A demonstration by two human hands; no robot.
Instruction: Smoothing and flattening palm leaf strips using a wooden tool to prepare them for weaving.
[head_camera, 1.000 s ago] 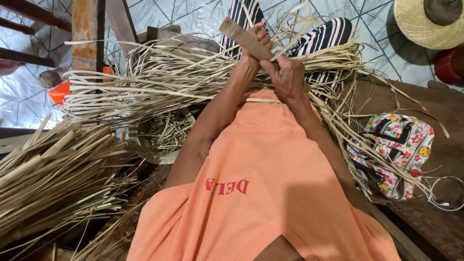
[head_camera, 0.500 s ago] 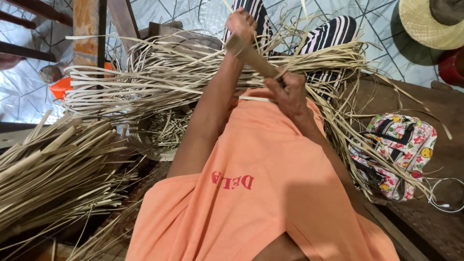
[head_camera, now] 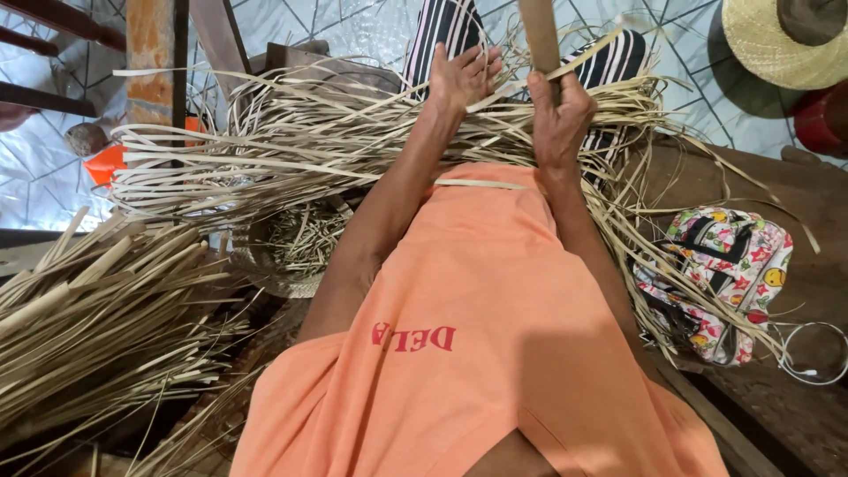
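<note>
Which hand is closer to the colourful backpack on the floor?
Right. The right hand grips a wooden stick on the backpack's side; the left hand presses the straw strips, farther off.

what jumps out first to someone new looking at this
A mass of pale straw strips fans across the lap and left side. At the top, the right hand has its grip shut on a flat stick, while the left hand presses on the strips. A bright patterned bag lies at right.
</note>
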